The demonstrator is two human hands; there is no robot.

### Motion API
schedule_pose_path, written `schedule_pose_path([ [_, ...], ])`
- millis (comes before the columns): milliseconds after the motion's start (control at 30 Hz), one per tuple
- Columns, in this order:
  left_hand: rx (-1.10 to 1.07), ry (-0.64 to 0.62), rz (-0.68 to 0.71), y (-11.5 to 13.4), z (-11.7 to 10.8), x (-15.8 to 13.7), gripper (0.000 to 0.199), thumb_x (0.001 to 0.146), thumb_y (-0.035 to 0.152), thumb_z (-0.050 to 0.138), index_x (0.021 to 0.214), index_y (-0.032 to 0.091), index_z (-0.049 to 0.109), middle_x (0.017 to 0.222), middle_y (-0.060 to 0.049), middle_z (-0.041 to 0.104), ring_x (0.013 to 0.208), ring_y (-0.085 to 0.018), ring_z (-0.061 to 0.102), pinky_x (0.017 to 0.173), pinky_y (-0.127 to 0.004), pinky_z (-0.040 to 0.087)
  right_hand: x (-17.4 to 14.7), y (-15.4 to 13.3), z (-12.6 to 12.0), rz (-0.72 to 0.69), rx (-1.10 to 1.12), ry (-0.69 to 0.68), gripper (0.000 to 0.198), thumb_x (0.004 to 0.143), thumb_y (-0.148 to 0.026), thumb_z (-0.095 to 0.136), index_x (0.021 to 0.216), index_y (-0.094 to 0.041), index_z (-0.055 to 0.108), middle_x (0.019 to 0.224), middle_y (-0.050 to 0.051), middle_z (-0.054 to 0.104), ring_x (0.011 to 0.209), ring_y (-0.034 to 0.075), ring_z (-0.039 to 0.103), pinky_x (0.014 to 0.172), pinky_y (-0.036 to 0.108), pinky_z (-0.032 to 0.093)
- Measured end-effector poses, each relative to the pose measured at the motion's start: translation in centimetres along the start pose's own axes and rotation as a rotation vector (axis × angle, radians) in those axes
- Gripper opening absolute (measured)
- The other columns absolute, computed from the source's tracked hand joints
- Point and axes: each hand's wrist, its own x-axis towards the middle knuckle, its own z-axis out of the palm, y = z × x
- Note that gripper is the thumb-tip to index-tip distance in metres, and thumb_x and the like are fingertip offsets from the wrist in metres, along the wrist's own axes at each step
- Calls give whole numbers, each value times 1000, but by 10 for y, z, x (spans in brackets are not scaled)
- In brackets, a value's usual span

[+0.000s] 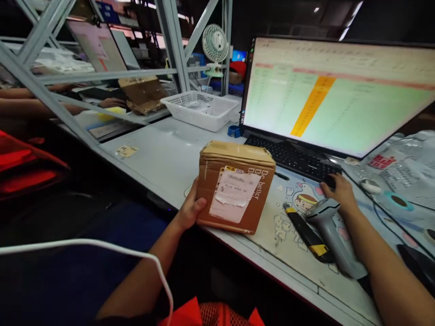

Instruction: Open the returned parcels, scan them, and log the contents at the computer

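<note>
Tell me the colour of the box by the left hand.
The box is brown, its top paler tan; best seen in the head view.

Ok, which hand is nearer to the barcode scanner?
Right. The right hand is at the right end of the keyboard, just beyond the scanner's head. The left hand grips the left side of the box, which sits between it and the scanner.

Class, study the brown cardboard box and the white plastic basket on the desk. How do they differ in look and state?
The brown cardboard box has solid walls and a white paper label; the white plastic basket has walls pierced with holes. The box's top looks closed, while the basket is open, its inside in view. The person's left hand grips the box; no hand touches the basket. Both are containers.
</note>
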Motion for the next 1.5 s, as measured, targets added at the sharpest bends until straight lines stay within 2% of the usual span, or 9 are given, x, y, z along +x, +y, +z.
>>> schedule_pose_path([
  [167, -133, -45, 34, 1, 7, 1, 95, 90, 72, 70, 164, 18, 42, 157, -18, 59, 151, -42, 50, 129, -54, 39, 1, 0, -4, 2, -50, -15, 64, 92, -53, 54, 138, -9, 62, 147, 29, 57, 149, 36, 45, 127, 52, 34],
  [267, -164, -50, 30, 4, 9, 1, 97, 90, 71, 72, 165, 18, 40, 158, -18, 58, 152, -42, 49, 131, -54, 36, -1, -5, -7, 13, -76, -3, 58, 92, -49, 57, 136, -12, 63, 148, 28, 57, 148, 35, 47, 125, 51, 35],
  [567, -162, -54, 48, 5, 9, 2, 95, 91, 70, 72, 164, 18, 41, 159, -18, 57, 152, -42, 49, 131, -54, 35, -1, -6, -7, 0, -47, 14, 72, 90, -60, 50, 135, -7, 66, 148, 29, 57, 147, 36, 49, 126, 49, 36],
  [800, -154, -43, 10, 1, 6, 0, 97, 90, 71, 72, 165, 20, 40, 158, -17, 58, 148, -42, 52, 129, -54, 39, -3, -5, -6, -3, -42, 28, 63, 92, -57, 54, 135, -12, 65, 149, 27, 57, 148, 35, 48, 127, 50, 35],
  [1000, -172, -56, 6, -4, 5, -1, 97, 90, 71, 72, 166, 20, 40, 156, -17, 59, 148, -42, 53, 129, -54, 39, -3, -6, -7, -20, -60, 21, 76, 92, -63, 46, 138, -6, 64, 148, 29, 58, 147, 35, 49, 127, 47, 35],
  [1167, -165, -47, 9, -1, 6, 0, 98, 89, 72, 72, 165, 19, 40, 156, -17, 59, 151, -42, 50, 129, -54, 39, -2, -5, -6, -5, -65, 13, 69, 91, -59, 49, 136, -9, 64, 148, 27, 58, 148, 35, 48, 127, 51, 35],
  [1333, -169, -50, 12, 2, 7, 0, 97, 89, 71, 73, 165, 19, 40, 157, -17, 59, 150, -42, 51, 129, -53, 38, -3, -2, -7, -38, -21, 16, 74, 94, -64, 46, 138, -8, 64, 149, 30, 56, 149, 40, 47, 127, 56, 35],
  [1500, -164, -44, 15, 4, 8, 0, 97, 89, 71, 73, 165, 18, 41, 156, -18, 59, 150, -42, 50, 129, -53, 39, -3, -2, -7, -43, -3, 24, 68, 95, -60, 49, 140, -12, 63, 148, 28, 56, 148, 41, 48, 126, 58, 37],
])
